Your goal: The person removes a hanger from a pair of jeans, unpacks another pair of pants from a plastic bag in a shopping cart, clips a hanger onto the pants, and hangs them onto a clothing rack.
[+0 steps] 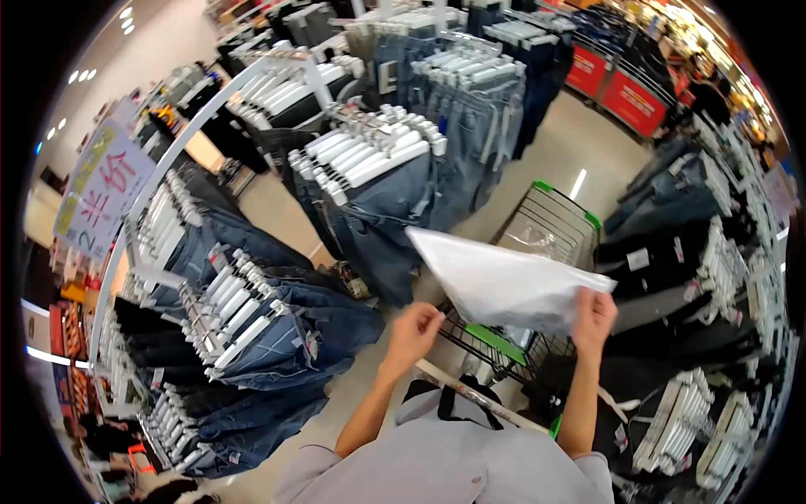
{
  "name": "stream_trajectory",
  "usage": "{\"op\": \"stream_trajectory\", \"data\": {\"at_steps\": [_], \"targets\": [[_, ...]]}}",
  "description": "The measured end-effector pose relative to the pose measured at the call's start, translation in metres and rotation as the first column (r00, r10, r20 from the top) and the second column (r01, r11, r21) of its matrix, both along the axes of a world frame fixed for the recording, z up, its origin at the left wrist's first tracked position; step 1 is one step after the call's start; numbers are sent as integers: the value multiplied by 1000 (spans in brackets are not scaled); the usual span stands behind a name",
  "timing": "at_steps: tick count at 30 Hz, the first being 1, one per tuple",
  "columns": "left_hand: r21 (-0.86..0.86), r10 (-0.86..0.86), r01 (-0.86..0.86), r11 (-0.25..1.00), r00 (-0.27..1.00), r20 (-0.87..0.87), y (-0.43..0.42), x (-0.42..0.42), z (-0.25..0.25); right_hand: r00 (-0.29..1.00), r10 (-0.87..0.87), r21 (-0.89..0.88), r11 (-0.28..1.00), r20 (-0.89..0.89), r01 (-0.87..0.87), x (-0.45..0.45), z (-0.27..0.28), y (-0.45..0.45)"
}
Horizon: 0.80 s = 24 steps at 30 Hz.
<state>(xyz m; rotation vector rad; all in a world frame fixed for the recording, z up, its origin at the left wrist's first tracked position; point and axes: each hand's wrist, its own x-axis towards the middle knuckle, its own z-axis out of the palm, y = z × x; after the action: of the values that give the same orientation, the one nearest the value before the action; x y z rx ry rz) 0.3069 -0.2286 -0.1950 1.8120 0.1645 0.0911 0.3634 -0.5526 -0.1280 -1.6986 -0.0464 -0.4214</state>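
My right hand (594, 323) is closed on one corner of a flat white plastic packet (508, 273). The packet hangs tilted over the shopping cart (554, 223), and its lower part looks slightly see-through. To the left of the packet and apart from it is my left hand (414, 336), with its fingers curled into a pinch. Whether anything small sits between those fingers is hidden. The cart has a dark wire basket with green corner pieces, and a clear plastic item lies inside. Its handle bar (478, 396) crosses just in front of my body.
Racks of jeans (378, 202) on white hangers stand ahead, and more jeans (277, 328) crowd the left. Dark trousers (655, 260) hang close on the right. A handwritten sign (105, 189) is at left. Red-panelled bins (630, 101) stand beyond the aisle.
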Motion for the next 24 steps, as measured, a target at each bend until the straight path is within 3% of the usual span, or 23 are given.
{"op": "stream_trajectory", "data": {"at_steps": [2, 6, 8, 10, 12, 14, 17, 18, 20, 21, 22, 24], "targets": [[30, 120, -130, 991, 966, 227, 3, 9, 41, 993, 116, -153, 982, 5, -114, -1, 19, 21], [214, -108, -56, 975, 724, 681, -3, 31, 136, 979, 199, -212, 956, -43, -203, -4, 19, 33], [303, -296, 104, 947, 645, 705, -20, 46, 159, 975, 210, -180, 959, -73, -219, -5, 11, 32], [369, -427, 232, 900, 645, 634, -45, 55, 170, 971, 220, -148, 961, -95, -233, -7, 12, 31], [409, -461, 235, 882, 613, 642, -58, 62, 168, 962, 254, -116, 957, -100, -265, -10, 17, 32], [418, -558, 378, 826, 659, 504, -60, 68, 165, 975, 222, -85, 971, -11, -222, -13, 20, 29], [428, -566, 378, 821, 640, 520, -64, 62, 177, 929, 370, -263, 895, -15, -360, -22, 36, 17], [458, -589, 385, 801, 645, 488, -65, 58, 181, 934, 358, -256, 902, -5, -347, -26, 47, 18], [506, -617, 372, 778, 603, 505, -70, 54, 181, 920, 347, -102, 937, 182, -333, -32, 70, 22], [517, -624, 362, 775, 565, 540, -73, 52, 181, 906, 401, -166, 911, 138, -378, -36, 85, 14], [528, -626, 345, 776, 529, 573, -76, 50, 181, 882, 400, -178, 914, 249, -364, -35, 85, 14], [545, -624, 317, 776, 517, 586, -78, 50, 181, 893, 343, -252, 928, 290, -275, -38, 84, 10]]}}
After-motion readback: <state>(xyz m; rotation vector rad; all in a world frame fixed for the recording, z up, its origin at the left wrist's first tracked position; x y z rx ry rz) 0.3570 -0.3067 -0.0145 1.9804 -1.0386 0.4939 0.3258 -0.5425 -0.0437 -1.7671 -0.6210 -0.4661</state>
